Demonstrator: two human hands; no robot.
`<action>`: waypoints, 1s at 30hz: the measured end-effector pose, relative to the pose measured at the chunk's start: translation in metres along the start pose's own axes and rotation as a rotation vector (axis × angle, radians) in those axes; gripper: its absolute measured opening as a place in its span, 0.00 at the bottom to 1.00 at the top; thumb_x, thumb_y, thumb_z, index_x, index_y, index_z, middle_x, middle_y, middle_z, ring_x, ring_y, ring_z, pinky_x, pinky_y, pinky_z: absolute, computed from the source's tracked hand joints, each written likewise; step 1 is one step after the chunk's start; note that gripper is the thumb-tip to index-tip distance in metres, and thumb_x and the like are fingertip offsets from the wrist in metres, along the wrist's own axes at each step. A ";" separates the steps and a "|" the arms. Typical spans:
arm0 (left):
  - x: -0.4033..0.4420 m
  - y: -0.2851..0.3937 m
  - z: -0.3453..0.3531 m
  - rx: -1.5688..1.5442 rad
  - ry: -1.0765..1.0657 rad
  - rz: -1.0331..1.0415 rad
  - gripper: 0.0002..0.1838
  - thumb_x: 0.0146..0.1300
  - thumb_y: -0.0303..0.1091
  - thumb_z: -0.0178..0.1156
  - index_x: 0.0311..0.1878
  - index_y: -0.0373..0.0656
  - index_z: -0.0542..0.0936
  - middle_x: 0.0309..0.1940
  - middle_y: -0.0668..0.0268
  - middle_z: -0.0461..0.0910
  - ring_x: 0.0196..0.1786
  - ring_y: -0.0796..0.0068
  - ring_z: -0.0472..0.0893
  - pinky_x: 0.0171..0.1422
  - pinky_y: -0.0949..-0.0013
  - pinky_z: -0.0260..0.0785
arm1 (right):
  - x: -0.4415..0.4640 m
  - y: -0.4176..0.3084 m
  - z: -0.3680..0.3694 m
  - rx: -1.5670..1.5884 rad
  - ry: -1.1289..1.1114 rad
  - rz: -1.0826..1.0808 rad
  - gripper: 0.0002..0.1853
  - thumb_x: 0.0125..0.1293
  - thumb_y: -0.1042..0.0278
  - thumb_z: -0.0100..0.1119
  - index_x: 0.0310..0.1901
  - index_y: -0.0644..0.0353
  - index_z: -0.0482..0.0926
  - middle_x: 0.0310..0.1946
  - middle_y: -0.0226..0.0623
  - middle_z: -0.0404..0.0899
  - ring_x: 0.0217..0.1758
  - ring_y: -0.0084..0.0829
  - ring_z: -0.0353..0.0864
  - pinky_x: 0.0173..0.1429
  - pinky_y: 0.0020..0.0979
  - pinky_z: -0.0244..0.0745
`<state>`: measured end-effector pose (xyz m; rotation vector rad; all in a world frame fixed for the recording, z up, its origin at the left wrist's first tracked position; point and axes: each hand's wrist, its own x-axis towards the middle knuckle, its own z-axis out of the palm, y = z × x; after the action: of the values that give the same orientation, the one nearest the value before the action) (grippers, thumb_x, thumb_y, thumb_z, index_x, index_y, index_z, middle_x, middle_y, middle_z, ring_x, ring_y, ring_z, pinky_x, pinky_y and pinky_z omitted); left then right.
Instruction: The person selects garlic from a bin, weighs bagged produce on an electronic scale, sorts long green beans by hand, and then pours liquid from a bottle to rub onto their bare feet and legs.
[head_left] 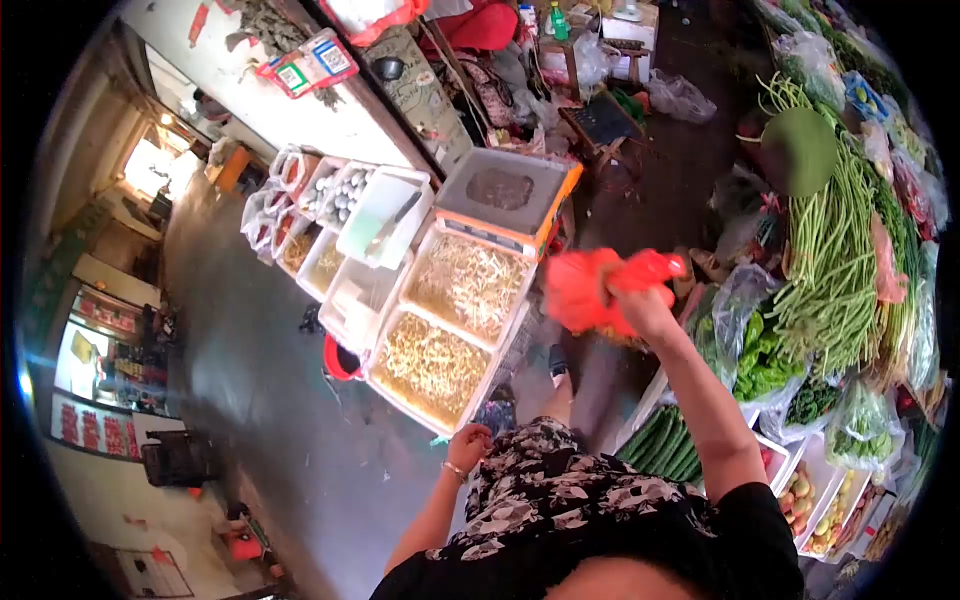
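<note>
My right hand [637, 303] is closed around the gathered neck of a red plastic bag [585, 290], holding it over the aisle on the right of the sprout trays. The bag bulges below the grip, and its contents are hidden. Lower down, my left hand [468, 447] hangs beside my patterned clothing, close to the near corner of a tray of yellowish bean sprouts [430, 368]. Its fingers are curled in, and I cannot see whether anything is in them. Behind that tray stands a second tray of whiter bean sprouts [470, 282].
An orange-edged weighing scale [507, 197] stands behind the sprouts, beside a white tub with a knife [400, 208] and eggs [347, 192]. On the right are long beans [825, 270], cucumbers [660, 445] and bagged greens [862, 430]. A red bucket [342, 358] sits below the trays.
</note>
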<state>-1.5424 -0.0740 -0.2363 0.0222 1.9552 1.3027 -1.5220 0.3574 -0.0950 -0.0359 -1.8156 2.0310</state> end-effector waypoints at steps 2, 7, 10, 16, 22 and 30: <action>0.045 0.040 0.006 -0.035 -0.041 0.071 0.14 0.58 0.22 0.47 0.47 0.36 0.76 0.26 0.62 0.80 0.23 0.77 0.77 0.25 0.75 0.71 | 0.082 0.004 0.009 -0.108 -0.067 -0.108 0.09 0.55 0.77 0.42 0.19 0.59 0.67 0.19 0.28 0.66 0.26 0.22 0.67 0.33 0.26 0.62; 0.150 0.147 0.040 -0.096 0.010 0.121 0.16 0.59 0.25 0.54 0.53 0.39 0.74 0.29 0.63 0.79 0.22 0.80 0.73 0.25 0.77 0.68 | 0.245 0.056 0.023 -0.160 -0.133 -0.149 0.10 0.57 0.77 0.43 0.20 0.60 0.67 0.20 0.30 0.70 0.26 0.23 0.69 0.34 0.27 0.64; 0.211 0.210 0.055 0.028 0.107 0.199 0.28 0.60 0.26 0.57 0.65 0.45 0.65 0.33 0.64 0.77 0.22 0.81 0.73 0.25 0.75 0.67 | 0.295 0.106 0.022 -0.021 -0.158 -0.041 0.09 0.58 0.78 0.44 0.21 0.61 0.68 0.20 0.32 0.70 0.29 0.24 0.71 0.37 0.27 0.67; 0.330 0.289 0.070 0.178 0.335 0.389 0.59 0.48 0.29 0.72 0.76 0.55 0.40 0.40 0.61 0.76 0.20 0.78 0.74 0.21 0.73 0.66 | 0.333 0.196 -0.005 -0.247 -0.277 -0.048 0.04 0.54 0.74 0.54 0.29 0.60 0.68 0.29 0.36 0.72 0.39 0.34 0.75 0.45 0.32 0.71; 0.389 0.344 0.108 0.556 0.526 0.435 0.66 0.40 0.35 0.77 0.76 0.52 0.38 0.59 0.50 0.67 0.56 0.50 0.74 0.57 0.52 0.70 | 0.347 0.252 -0.040 0.111 -0.432 0.006 0.21 0.48 0.59 0.67 0.45 0.56 0.75 0.48 0.37 0.77 0.52 0.40 0.77 0.56 0.39 0.71; 0.423 0.335 0.144 0.544 0.645 0.195 0.54 0.52 0.26 0.64 0.76 0.57 0.41 0.64 0.49 0.59 0.63 0.51 0.68 0.59 0.58 0.70 | 0.418 0.214 -0.120 -0.452 -1.062 -0.165 0.33 0.52 0.60 0.61 0.64 0.46 0.67 0.70 0.42 0.56 0.73 0.43 0.55 0.70 0.45 0.53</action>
<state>-1.8807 0.3700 -0.2437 0.0679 2.8804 0.9118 -1.9304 0.5905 -0.2127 1.2140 -2.7035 1.5447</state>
